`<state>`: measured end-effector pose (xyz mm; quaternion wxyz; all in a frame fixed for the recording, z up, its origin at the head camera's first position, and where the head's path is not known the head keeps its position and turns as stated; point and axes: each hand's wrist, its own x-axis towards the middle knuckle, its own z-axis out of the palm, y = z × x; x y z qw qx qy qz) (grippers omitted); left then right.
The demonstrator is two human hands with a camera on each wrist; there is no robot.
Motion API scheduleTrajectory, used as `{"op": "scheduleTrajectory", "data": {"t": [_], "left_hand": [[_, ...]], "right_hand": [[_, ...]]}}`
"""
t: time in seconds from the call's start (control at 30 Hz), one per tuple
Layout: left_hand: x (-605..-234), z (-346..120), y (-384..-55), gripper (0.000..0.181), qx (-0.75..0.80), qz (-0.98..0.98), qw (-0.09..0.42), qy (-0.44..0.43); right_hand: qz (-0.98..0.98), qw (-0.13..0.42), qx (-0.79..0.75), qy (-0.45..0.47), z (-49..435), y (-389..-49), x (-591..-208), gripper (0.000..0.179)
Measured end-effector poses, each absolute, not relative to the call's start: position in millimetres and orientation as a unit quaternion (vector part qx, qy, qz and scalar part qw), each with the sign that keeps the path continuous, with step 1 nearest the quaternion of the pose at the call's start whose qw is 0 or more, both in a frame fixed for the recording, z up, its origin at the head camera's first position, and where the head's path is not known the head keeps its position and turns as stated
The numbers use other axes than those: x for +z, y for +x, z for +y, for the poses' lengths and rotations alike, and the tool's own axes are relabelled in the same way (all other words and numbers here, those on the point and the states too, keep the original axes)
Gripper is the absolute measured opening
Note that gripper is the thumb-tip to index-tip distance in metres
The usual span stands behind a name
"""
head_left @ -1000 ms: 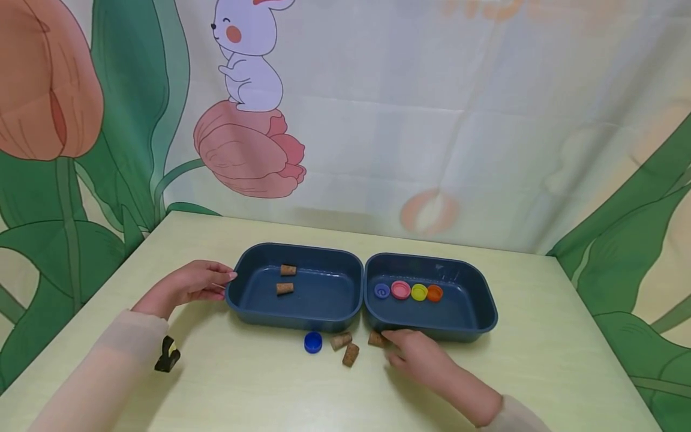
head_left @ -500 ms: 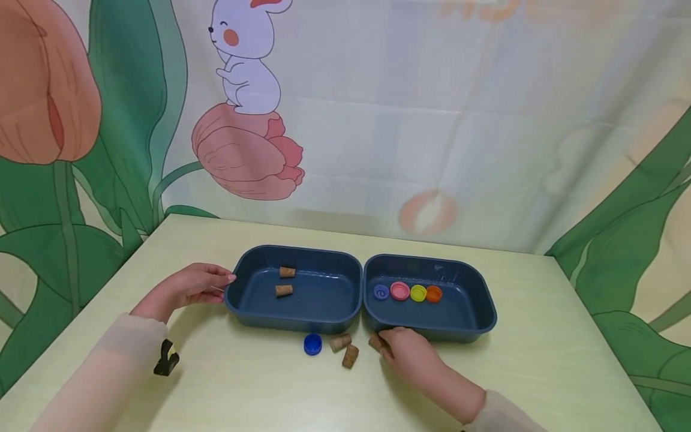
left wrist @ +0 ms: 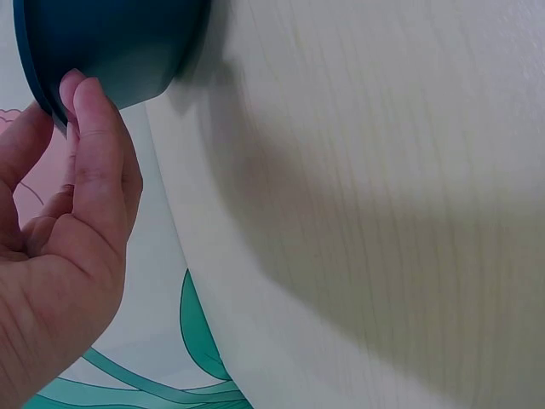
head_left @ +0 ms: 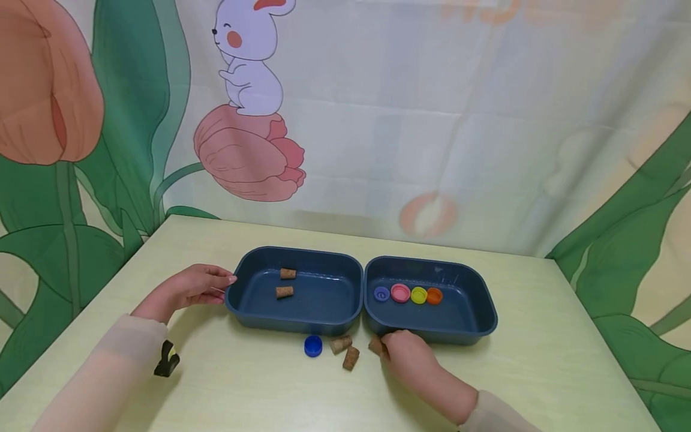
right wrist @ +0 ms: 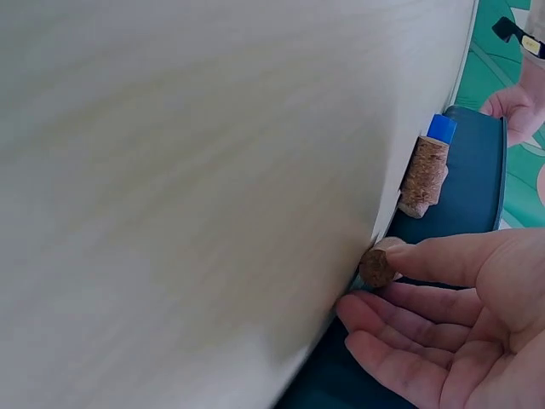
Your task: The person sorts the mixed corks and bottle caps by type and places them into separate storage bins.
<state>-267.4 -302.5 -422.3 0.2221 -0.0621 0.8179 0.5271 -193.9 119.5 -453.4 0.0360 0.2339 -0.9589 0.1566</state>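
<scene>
My left hand is at the left end of a dark blue tray. Thumb and fingertips pinch its rim, as the left wrist view shows with the tray wall beside the fingers. Inside that tray lie two corks, an upper cork and a lower cork. In front of the second tray, my right hand holds a cork between thumb and fingers, low by the table. Nearby on the table lie a blue bottle cap, a pale cork and a browner cork.
The second tray touches the first and holds a row of caps: purple, pink, yellow and orange. A printed cloth with a rabbit and tulips hangs behind the pale table.
My right hand has closed its thumb and fingers on the cork in front of the second tray, which has tilted slightly. The left hand stays at the tray's rim.
</scene>
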Motion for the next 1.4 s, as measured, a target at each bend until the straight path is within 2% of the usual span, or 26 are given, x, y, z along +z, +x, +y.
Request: {"op": "scheduleTrajectory", "data": {"t": [0.13, 0.47, 0.8, 1.17, 1.4], "left_hand": [[-424, -302, -267, 0.053, 0.531, 0.816, 0.222, -0.058], [-423, -303, -267, 0.053, 0.534, 0.813, 0.225, -0.050], [-422, -302, -266, 0.052, 0.530, 0.817, 0.221, -0.051], [-422, -302, -268, 0.050, 0.528, 0.817, 0.222, -0.056], [-420, -301, -268, 0.052, 0.522, 0.822, 0.222, -0.058]], "right_hand": [[-0.961, 0.021, 0.148, 0.235, 120, -195, -453, 0.029], [-0.957, 0.006, 0.163, 0.239, 121, -193, -448, 0.026], [-0.942, -0.017, 0.227, 0.247, 133, -189, -435, 0.004], [-0.934, -0.080, 0.252, 0.241, 153, -200, -399, 0.008], [-0.928, -0.081, 0.243, 0.271, 162, -213, -373, 0.008]]}}
